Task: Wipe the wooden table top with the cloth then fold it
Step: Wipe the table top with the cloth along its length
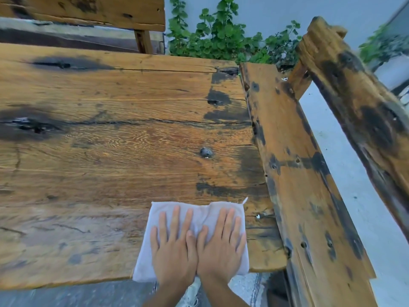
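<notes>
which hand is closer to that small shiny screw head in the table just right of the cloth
Right. The right hand lies flat on the cloth, on the side next to the screw head. The left hand presses the cloth's other half, farther from it.

A weathered plank table (124, 138), dark-stained and knotted, bears a pale cloth (200, 212) lying flat at its near edge, close to the right-hand corner.
</notes>
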Demonstrator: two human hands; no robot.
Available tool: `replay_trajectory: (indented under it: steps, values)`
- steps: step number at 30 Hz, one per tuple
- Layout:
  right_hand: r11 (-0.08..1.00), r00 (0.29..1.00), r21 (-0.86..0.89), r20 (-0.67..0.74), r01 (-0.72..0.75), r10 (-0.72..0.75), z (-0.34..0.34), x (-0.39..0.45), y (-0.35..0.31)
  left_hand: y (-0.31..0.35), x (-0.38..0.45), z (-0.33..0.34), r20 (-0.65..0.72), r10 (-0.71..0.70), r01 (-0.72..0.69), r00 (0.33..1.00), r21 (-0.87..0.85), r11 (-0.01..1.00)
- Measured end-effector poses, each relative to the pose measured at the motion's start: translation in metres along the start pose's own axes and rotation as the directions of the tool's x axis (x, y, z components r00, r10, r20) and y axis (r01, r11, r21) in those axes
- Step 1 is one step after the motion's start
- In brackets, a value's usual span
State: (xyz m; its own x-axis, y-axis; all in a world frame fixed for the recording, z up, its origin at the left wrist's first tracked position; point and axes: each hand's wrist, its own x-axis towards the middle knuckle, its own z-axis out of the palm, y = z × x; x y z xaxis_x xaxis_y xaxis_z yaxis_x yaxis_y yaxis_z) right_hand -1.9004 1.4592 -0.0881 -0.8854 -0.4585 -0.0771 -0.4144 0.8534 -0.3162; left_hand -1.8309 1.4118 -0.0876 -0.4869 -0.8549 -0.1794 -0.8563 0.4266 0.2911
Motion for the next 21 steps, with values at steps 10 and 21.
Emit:
replay_trajectory:
  steps: [10,21]
  values:
    - [0.995,0.997,-0.065,-0.025,-0.072,0.070,0.010,0.053,-0.020,0.015,0.053,-0.001,-0.013,-0.090,0.089,0.996,-0.039,0.995]
    - [0.991,0.995,-0.102,-0.057,-0.091,0.085,0.028,0.134,-0.048,0.030,0.145,0.004,-0.061,-0.039,0.037,0.997,-0.033,0.999]
